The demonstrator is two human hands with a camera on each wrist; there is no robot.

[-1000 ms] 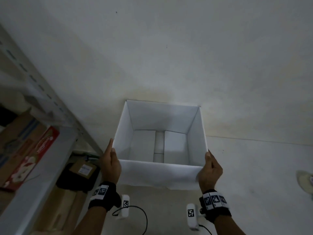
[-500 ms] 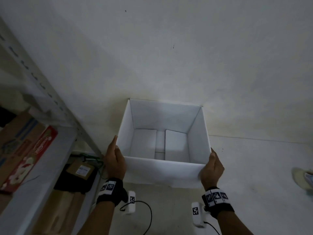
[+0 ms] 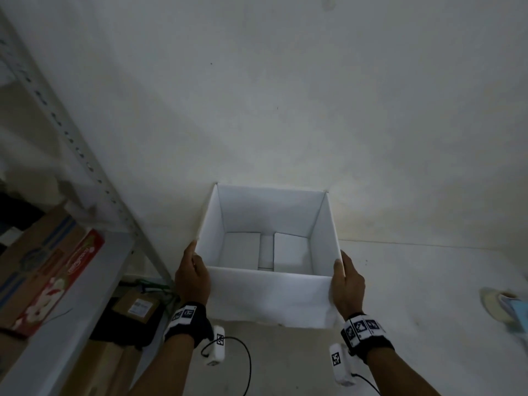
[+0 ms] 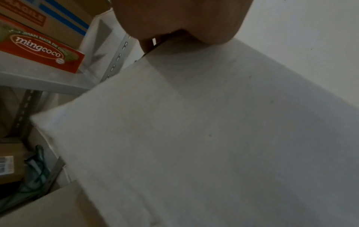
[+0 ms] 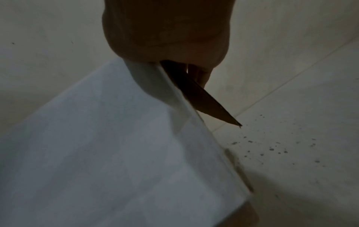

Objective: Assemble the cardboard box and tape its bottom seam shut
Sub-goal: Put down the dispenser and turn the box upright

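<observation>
A white cardboard box [image 3: 268, 252], open at the top, is held in the lower centre of the frame against a pale wall [image 3: 285, 95]. Its near left corner is gripped by the left hand [image 3: 192, 277] and its near right corner by the right hand [image 3: 348, 284], fingers wrapped around the edges. Folded bottom flaps are seen inside. A metal shelf [image 3: 57, 295] with cartons stands at the left.

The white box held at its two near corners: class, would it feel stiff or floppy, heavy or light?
The white box, open-topped and seemingly empty, is probably light. Its thin walls may flex under the left hand and right hand.
</observation>
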